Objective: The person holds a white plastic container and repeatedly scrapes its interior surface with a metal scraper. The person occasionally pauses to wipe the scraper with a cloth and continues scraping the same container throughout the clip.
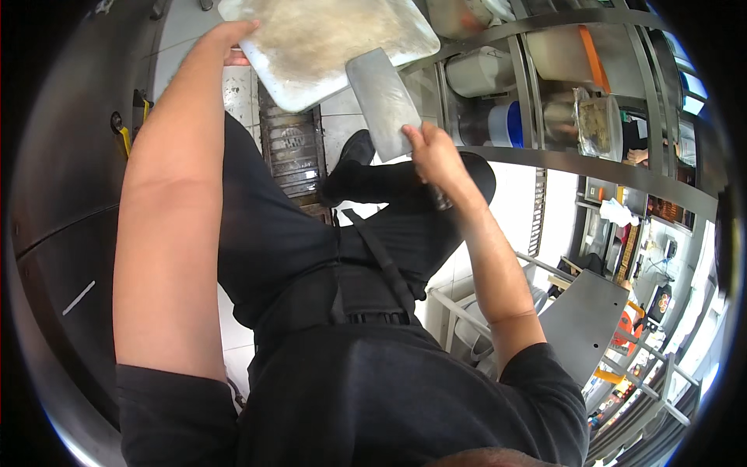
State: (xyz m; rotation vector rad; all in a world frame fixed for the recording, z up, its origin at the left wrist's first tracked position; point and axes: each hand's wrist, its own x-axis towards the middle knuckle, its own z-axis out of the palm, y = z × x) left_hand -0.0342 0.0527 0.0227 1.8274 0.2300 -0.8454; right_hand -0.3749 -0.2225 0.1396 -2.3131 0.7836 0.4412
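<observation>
My left hand (233,42) grips the left edge of a thick white plastic cutting board (303,93), its thumb on top and fingers beneath. Brown stains cover the middle of the board, and its far end is cut off by the picture's top. In my right hand (436,153) is a cleaver with a broad grey blade (382,99). The thumb presses on the blade near its heel, and part of the handle shows below the fist. The blade's far end overlaps the board's near right edge in view; whether they touch, I cannot tell.
A metal shelf rack (560,156) stands at right, holding several plastic containers (481,70). A slatted floor drain (295,152) runs below the board, beside my shoe (356,150). Steel cabinet doors (64,233) line the left. Another person's hand (637,155) shows beyond the rack.
</observation>
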